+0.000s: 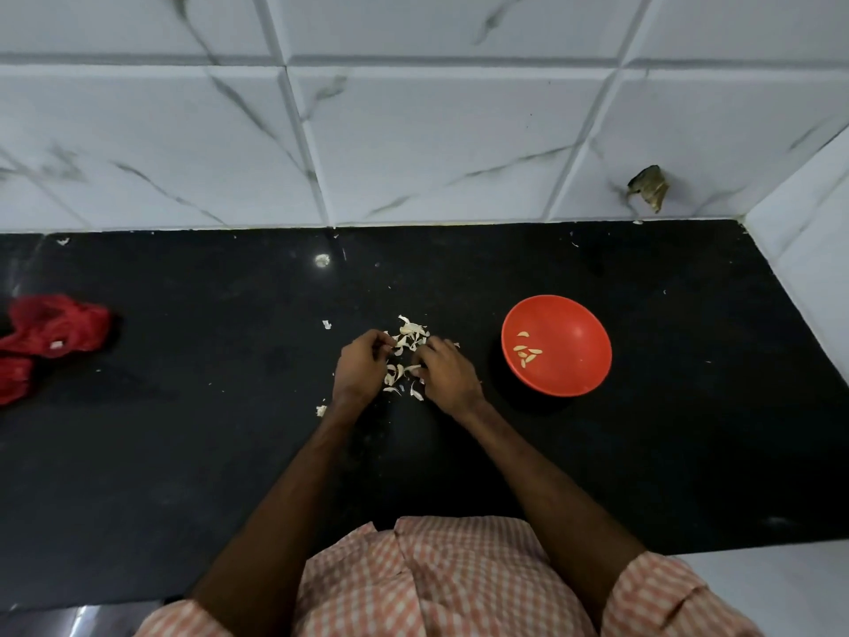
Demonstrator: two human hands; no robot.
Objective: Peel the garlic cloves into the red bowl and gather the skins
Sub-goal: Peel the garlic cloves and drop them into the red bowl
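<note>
Our left hand [360,366] and right hand [448,373] curl among the skins [410,335] left of the red bowl [580,321], grip unclear; a hasty sweep could scatter flakes across the table [183,452].

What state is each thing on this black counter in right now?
Round red plastic bowl: upright.
Peeled pale garlic cloves: lying inside the bowl.
Papery white garlic skins: loosely piled between the hands.
Left hand: fingers curled at the skins.
Right hand: fingers curled at the skins.
Crumpled red fabric: lying aside, untouched.
</note>
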